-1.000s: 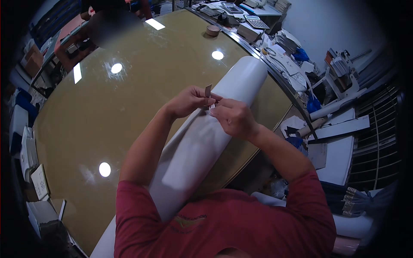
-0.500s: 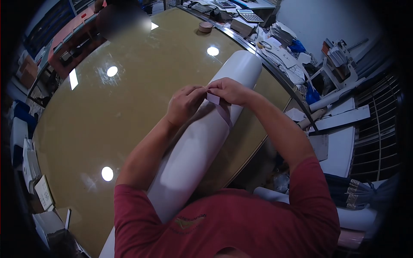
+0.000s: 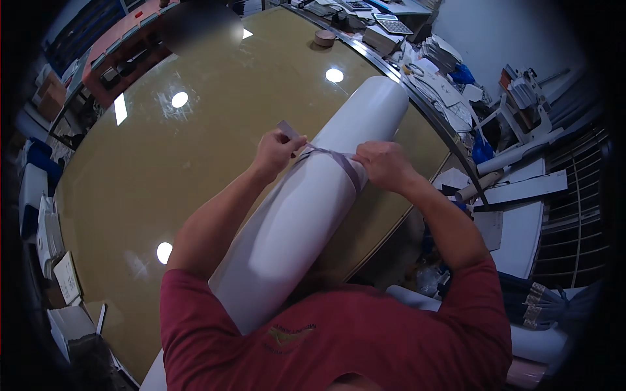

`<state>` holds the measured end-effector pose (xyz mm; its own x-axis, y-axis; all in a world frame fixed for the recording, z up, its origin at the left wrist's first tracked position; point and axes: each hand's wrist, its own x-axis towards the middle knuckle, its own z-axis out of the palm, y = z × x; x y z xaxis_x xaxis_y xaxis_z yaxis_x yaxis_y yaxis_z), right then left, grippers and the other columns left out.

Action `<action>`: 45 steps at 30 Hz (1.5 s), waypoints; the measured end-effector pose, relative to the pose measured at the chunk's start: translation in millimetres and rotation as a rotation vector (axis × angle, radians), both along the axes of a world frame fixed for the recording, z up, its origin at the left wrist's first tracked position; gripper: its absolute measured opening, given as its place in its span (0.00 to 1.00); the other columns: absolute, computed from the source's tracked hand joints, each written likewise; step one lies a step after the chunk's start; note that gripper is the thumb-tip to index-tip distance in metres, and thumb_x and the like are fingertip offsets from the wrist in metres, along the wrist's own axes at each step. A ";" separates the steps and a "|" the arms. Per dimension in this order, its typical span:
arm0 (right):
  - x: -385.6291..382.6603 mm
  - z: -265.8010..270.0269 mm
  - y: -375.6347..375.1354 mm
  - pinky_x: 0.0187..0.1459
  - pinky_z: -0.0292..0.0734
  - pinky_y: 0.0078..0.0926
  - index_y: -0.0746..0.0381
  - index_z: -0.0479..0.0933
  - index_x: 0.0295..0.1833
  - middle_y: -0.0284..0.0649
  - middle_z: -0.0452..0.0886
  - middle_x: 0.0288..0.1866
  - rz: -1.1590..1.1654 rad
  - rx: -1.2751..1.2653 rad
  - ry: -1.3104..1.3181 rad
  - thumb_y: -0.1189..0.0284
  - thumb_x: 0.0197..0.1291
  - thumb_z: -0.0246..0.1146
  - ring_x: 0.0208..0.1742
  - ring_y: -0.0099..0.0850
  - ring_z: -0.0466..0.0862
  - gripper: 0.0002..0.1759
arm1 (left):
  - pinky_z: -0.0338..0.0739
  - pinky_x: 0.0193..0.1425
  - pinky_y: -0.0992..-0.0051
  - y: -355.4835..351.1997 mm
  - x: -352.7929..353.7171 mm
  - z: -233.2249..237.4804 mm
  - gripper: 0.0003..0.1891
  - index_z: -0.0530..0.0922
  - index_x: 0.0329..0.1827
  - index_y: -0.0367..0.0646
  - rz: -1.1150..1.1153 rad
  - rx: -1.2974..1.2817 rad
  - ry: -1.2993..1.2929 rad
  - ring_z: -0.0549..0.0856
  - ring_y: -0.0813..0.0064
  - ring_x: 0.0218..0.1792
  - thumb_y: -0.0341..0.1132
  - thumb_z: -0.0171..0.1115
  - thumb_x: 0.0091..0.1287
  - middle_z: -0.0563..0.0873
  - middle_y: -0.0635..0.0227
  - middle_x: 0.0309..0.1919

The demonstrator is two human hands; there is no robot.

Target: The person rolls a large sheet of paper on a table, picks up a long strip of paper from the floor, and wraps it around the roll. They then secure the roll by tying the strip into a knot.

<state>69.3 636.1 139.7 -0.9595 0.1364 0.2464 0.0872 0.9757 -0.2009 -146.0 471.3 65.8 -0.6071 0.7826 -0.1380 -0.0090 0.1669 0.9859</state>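
A large white roll of sheet material (image 3: 306, 215) lies across the glossy olive table (image 3: 163, 176), reaching from my chest to the far right. A strip of brown tape (image 3: 336, 158) runs across the roll's top. My left hand (image 3: 277, 151) pinches the strip's free end on the roll's left side, a small flap sticking up above the fingers. My right hand (image 3: 385, 164) presses the strip's other end down on the roll's right side.
A tape roll (image 3: 323, 38) sits at the table's far edge. Calculators, boxes and papers (image 3: 391, 29) crowd the counter behind it. Paper tubes (image 3: 515, 156) and loose sheets lie right of the table. White boxes (image 3: 62, 306) stand at the near left.
My hands have drawn apart: the left pulled the tape end leftward, the right slid to the roll's right side. The strip now spans the roll instead of hanging between my fingers.
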 end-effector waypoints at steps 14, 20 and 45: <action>-74.2 31.6 4.6 0.35 0.76 0.40 0.61 0.82 0.30 0.46 0.81 0.28 0.056 -0.195 0.118 0.63 0.57 0.68 0.31 0.46 0.82 0.12 | 0.73 0.37 0.76 30.4 27.0 58.4 0.08 0.81 0.36 0.36 -0.308 -0.016 0.238 0.76 0.85 0.29 0.25 0.51 0.65 0.80 0.73 0.26; -81.9 32.5 9.1 0.37 0.77 0.37 0.60 0.85 0.34 0.44 0.84 0.30 -0.034 -0.354 0.012 0.60 0.57 0.68 0.34 0.44 0.84 0.14 | 0.69 0.30 0.77 30.7 19.0 46.0 0.16 0.81 0.33 0.38 -0.409 0.131 0.206 0.72 0.85 0.25 0.41 0.57 0.74 0.76 0.77 0.22; -36.7 -15.5 -49.1 0.31 0.75 0.42 0.63 0.78 0.32 0.45 0.78 0.28 0.086 -0.161 0.323 0.76 0.58 0.64 0.30 0.47 0.80 0.04 | 0.81 0.45 0.78 42.3 -25.4 80.0 0.14 0.83 0.52 0.33 -0.825 -0.141 0.016 0.85 0.79 0.37 0.25 0.64 0.64 0.88 0.65 0.38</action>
